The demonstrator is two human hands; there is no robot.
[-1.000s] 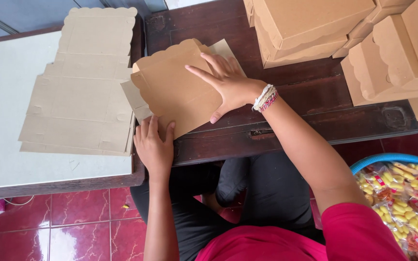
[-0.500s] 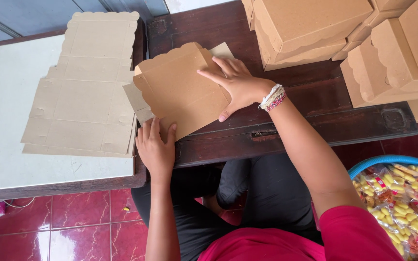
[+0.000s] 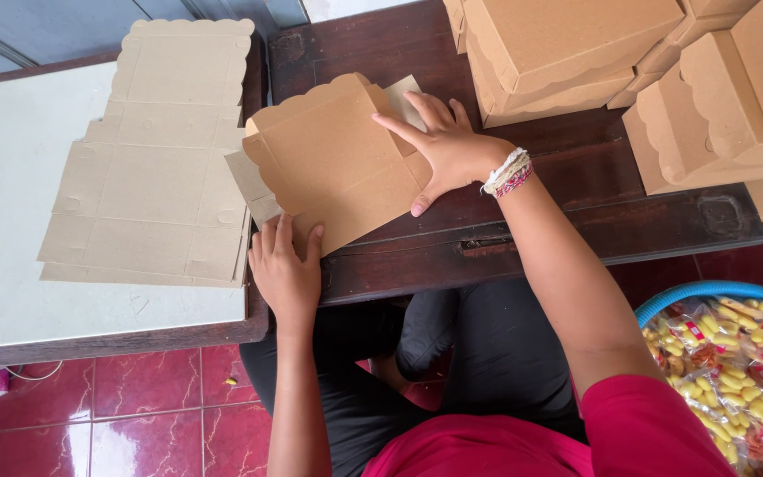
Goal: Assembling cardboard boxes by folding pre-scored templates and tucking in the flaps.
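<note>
Right now a flat brown cardboard sheet (image 3: 333, 163), cut and creased with scalloped edges, lies on the dark wooden table (image 3: 576, 212) near the middle of the view, tilted so its long side runs from about ten o'clock to four o'clock. The right hand (image 3: 439, 150) presses down on the sheet's three o'clock side, palm flat, fingers spread and pointing toward ten o'clock, thumb stretched toward six (a beaded bracelet (image 3: 507, 172) sits on that wrist). It is not clenched around anything; it simply lies open on the cardboard. The left hand (image 3: 284, 265) is at the sheet's six o'clock edge, fingers straight and pointing to twelve, their tips on the lower border of the cardboard, also spread flat rather than gripping.

At nine o'clock from the sheet, a stack of unfolded box blanks (image 3: 156, 168) rests on a pale board (image 3: 11, 221), just beside the sheet being handled. At one to three o'clock, finished cardboard boxes (image 3: 576, 44) are piled on the far part of the table, well apart from the left hand and near the right. Down at five o'clock, off the table, a blue-rimmed basin (image 3: 708, 291) holds small clear packets of yellow snacks (image 3: 744, 371). Red floor tiles (image 3: 134, 415) show at seven o'clock.
</note>
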